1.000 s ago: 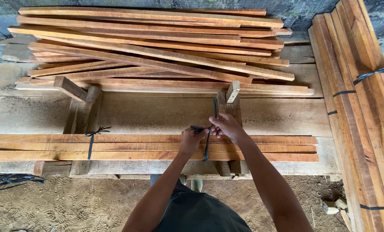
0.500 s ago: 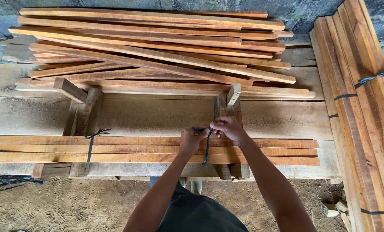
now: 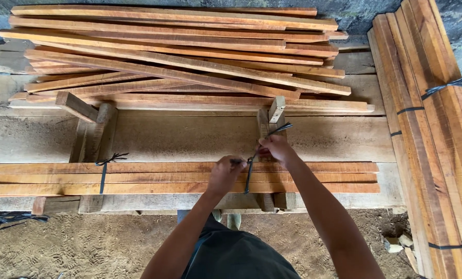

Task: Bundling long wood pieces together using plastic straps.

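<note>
A bundle of long reddish wooden slats (image 3: 153,178) lies across the near edge of a rough wooden bench (image 3: 189,138). A black strap (image 3: 249,173) runs around the bundle near its right part. My left hand (image 3: 225,173) rests on the slats and pinches one end of this strap. My right hand (image 3: 276,148) holds the other end, which sticks up and to the right. Another black strap (image 3: 104,170), knotted, binds the bundle at its left part.
A loose pile of slats (image 3: 179,57) covers the back of the bench. Tied bundles of slats (image 3: 437,134) lean at the right. Short wooden blocks (image 3: 89,124) stand under the bundle. Black straps (image 3: 3,219) lie on the sandy ground at the left.
Both hands stay on the strap with only slight shifts. The strap end in my right hand now points more up and right. The camera has shifted a little.
</note>
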